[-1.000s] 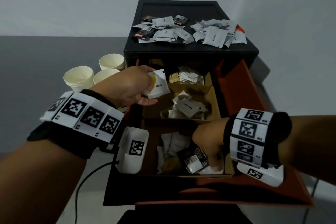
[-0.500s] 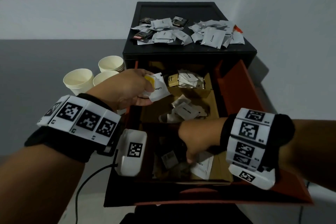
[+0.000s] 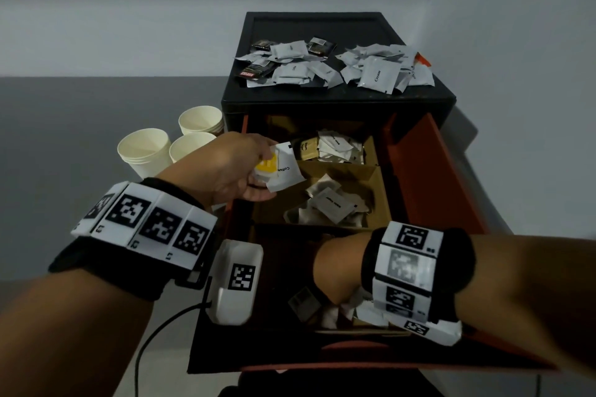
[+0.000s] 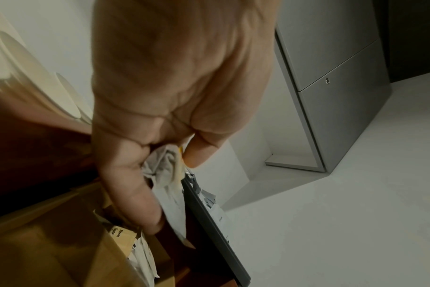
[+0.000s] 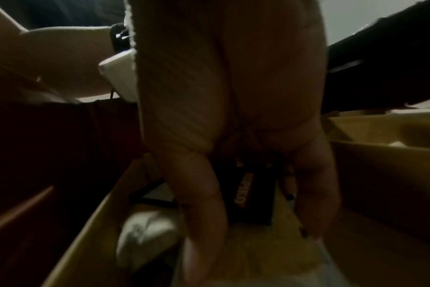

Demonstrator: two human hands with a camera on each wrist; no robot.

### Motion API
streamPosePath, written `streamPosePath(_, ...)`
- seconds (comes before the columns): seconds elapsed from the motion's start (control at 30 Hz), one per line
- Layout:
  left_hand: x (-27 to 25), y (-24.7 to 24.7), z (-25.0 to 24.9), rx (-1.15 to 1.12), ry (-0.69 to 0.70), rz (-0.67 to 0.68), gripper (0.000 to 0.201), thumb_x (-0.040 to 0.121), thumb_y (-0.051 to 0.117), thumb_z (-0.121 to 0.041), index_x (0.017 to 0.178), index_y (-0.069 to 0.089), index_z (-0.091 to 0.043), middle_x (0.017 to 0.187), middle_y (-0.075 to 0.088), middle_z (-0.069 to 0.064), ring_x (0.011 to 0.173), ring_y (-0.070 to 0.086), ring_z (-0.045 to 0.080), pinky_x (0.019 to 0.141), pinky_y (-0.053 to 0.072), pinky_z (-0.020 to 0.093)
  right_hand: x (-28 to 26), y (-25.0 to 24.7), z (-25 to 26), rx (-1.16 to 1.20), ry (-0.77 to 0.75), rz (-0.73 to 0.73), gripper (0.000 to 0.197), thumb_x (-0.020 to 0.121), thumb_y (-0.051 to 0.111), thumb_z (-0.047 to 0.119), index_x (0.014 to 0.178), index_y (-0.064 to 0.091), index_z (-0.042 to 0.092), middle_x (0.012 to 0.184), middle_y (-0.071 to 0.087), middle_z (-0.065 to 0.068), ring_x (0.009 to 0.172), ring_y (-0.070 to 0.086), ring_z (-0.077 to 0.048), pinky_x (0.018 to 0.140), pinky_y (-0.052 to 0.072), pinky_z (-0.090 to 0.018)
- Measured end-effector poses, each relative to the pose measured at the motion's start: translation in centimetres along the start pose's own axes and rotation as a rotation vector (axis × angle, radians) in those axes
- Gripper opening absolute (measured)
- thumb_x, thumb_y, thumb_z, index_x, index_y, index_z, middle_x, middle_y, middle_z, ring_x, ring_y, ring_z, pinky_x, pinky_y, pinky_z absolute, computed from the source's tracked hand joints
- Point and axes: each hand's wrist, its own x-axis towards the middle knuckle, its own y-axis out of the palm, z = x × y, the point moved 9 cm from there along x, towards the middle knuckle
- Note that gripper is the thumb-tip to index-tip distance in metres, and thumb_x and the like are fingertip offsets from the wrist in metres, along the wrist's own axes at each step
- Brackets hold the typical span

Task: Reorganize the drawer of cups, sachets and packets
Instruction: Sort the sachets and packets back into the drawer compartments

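Left hand (image 3: 230,167) pinches a white sachet (image 3: 285,171) marked "Coffee", its last letter cut off, plus a yellow one, above the drawer's (image 3: 432,177) middle box. Right hand (image 3: 338,271) reaches into the nearest compartment; I cannot tell its grip. Beyond, a "Cream" packet (image 3: 379,74) tops the cabinet.

Cabinet (image 3: 338,106) at back, sachet piles (image 3: 335,69) on top. Open drawer (image 3: 429,177) before it, three cardboard compartments (image 3: 380,190) in row front to back, sachets in each. Paper cups (image 3: 167,148) left of drawer. Left hand (image 3: 225,167) with sachets (image 3: 283,167) over drawer's left edge; right hand (image 3: 335,271) in nearest compartment.
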Motion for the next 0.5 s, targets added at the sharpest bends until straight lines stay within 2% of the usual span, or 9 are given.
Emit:
streamPosePath(0.07, 0.0, 0.1, 0.2, -0.002, -0.007, 0.002, 0.03, 0.093, 0.034, 0.0, 0.112, 0.052, -0.015, 0.112, 0.055, 0.016, 0.08, 0.057, 0.024, 0.062, 0.048, 0.035, -0.4, 0.9, 0.0, 0.038, -0.026, 0.109, 0.035, 0.094, 0.056, 0.025, 0.122, 0.057, 0.004, 0.118, 0.059, -0.012, 0.105, 0.057, -0.026, 0.067, 0.044, -0.029)
streamPosePath(0.1, -0.1, 0.1, 0.2, 0.002, -0.009, 0.004, 0.032, 0.092, 0.035, 0.001, 0.114, 0.051, -0.015, 0.117, 0.054, 0.017, 0.082, 0.057, 0.024, 0.062, 0.048, 0.035, -0.7, 1.0, 0.1, 0.093, -0.041, 0.146, 0.036, 0.092, 0.058, 0.027, 0.119, 0.057, 0.003, 0.108, 0.059, -0.01, 0.095, 0.057, -0.022, 0.07, 0.044, -0.029)
streamPosePath(0.13, -0.1, 0.1, 0.3, 0.005, -0.009, 0.006, 0.033, 0.092, 0.035, 0.002, 0.116, 0.051, -0.015, 0.12, 0.053, 0.018, 0.083, 0.057, 0.025, 0.062, 0.049, 0.035, -1.0, 0.7, 0.1, 0.164, -0.047, 0.162, 0.031, 0.089, 0.062, 0.027, 0.11, 0.059, 0.004, 0.093, 0.056, -0.005, 0.081, 0.054, -0.017, 0.066, 0.044, -0.027)
streamPosePath(0.2, 0.0, 0.3, 0.3, 0.005, -0.007, 0.005, 0.035, 0.091, 0.036, 0.003, 0.117, 0.052, -0.014, 0.122, 0.054, 0.018, 0.085, 0.058, 0.025, 0.061, 0.049, 0.035, -1.2, -0.1, 0.3, 0.307, -0.1, 0.135, 0.02, 0.086, 0.067, 0.025, 0.08, 0.058, 0.008, 0.071, 0.049, 0.001, 0.061, 0.046, -0.011, 0.055, 0.039, -0.022)
streamPosePath(0.27, 0.1, 0.4, 0.4, 0.007, -0.007, 0.006, 0.033, 0.091, 0.037, 0.003, 0.116, 0.052, -0.014, 0.119, 0.055, 0.017, 0.084, 0.058, 0.025, 0.061, 0.049, 0.035, -1.4, -0.3, 0.2, 0.443, -0.128, 0.142, 0.03, 0.088, 0.063, 0.022, 0.062, 0.051, 0.014, 0.057, 0.05, 0.003, 0.053, 0.044, -0.011, 0.051, 0.039, -0.021)
streamPosePath(0.33, 0.1, 0.5, 0.5, 0.017, -0.01, 0.006, 0.032, 0.092, 0.037, 0.002, 0.114, 0.052, -0.015, 0.116, 0.055, 0.016, 0.082, 0.058, 0.024, 0.06, 0.049, 0.035, -1.4, -0.2, 0.0, 0.67, -0.105, 0.157, 0.029, 0.092, 0.055, 0.023, 0.064, 0.053, 0.015, 0.062, 0.053, 0.0, 0.059, 0.047, -0.014, 0.057, 0.04, -0.024)
streamPosePath(0.4, 0.0, 0.5, 0.5, 0.025, -0.008, 0.007, 0.033, 0.091, 0.037, 0.003, 0.114, 0.052, -0.015, 0.115, 0.055, 0.016, 0.082, 0.058, 0.024, 0.06, 0.049, 0.035, -1.4, 0.1, 0.1, 0.832, -0.09, 0.174, 0.023, 0.096, 0.048, 0.021, 0.078, 0.058, 0.012, 0.071, 0.051, -0.004, 0.064, 0.047, -0.016, 0.062, 0.039, -0.025)
streamPosePath(0.47, -0.1, 0.5, 0.6, 0.034, -0.004, 0.006, 0.032, 0.091, 0.037, 0.003, 0.113, 0.052, -0.015, 0.114, 0.056, 0.015, 0.081, 0.058, 0.024, 0.061, 0.049, 0.035, -1.1, 0.2, -0.2, 0.798, -0.076, 0.15, 0.026, 0.098, 0.044, 0.02, 0.095, 0.061, 0.001, 0.071, 0.049, -0.003, 0.062, 0.045, -0.015, 0.06, 0.038, -0.023)
streamPosePath(0.5, -0.1, 0.5, 0.6, 0.036, -0.003, 0.005, 0.032, 0.091, 0.037, 0.003, 0.113, 0.052, -0.015, 0.114, 0.056, 0.015, 0.081, 0.058, 0.024, 0.061, 0.049, 0.036, -1.1, 0.2, -0.5, 0.698, -0.067, 0.133, 0.029, 0.099, 0.045, 0.022, 0.09, 0.06, -0.001, 0.068, 0.046, -0.002, 0.06, 0.042, -0.014, 0.057, 0.036, -0.022)
